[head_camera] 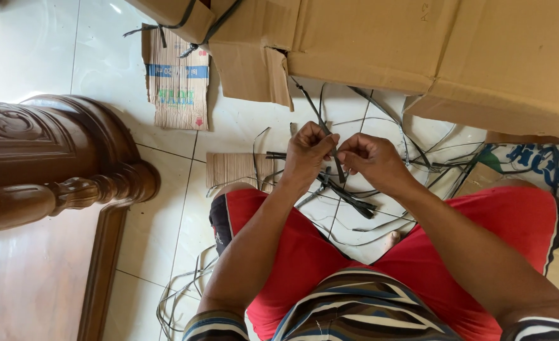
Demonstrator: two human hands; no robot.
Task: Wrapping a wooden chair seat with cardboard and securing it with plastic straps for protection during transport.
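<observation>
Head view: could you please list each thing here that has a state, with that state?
Left hand: closed, pinching the dark strap.
Right hand: closed, pinching the same strap.
Dark strap: held between both hands, its end hanging down.
Loose straps: tangled on the floor.
Cardboard box: flaps torn and open.
Cardboard piece: lying flat on tile.

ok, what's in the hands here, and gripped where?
Both hands pinch one dark flat strap. Left hand and right hand grip it with the fingers close together, near its upper stretch; its lower end hangs loose toward the floor.
</observation>
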